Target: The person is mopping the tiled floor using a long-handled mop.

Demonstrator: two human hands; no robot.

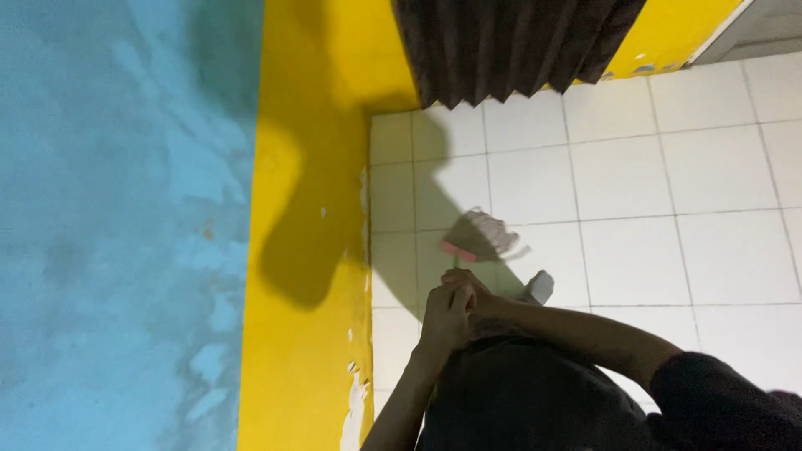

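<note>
Left hand [443, 321]: closed in a fist around the top of a handle, in front of the person's chest; the handle itself is hidden by the fingers and hard to make out.
Right hand [464, 284]: just above the left and touching it, fingers curled shut on the same handle; the forearm runs in from the lower right.
Broom [480, 235]: its head lies on the floor just beyond the hands, blurred, with a pink-red base and pale bristles fanning up and to the right.
Floor [668, 184]: white square tiles with grey joints.
Foot [539, 286]: a pale shape beside the right wrist, on the tiles; too blurred to tell more.
Wall [309, 167]: yellow, with flaking paint along its lower edge beside the tiles; a blue, patchy part lies to the left.
Curtain [510, 46]: dark, pleated, hanging at the top, its hem just over the tiles.
Shadow [317, 242]: the person's own, falling across the wall and the nearest tiles.
</note>
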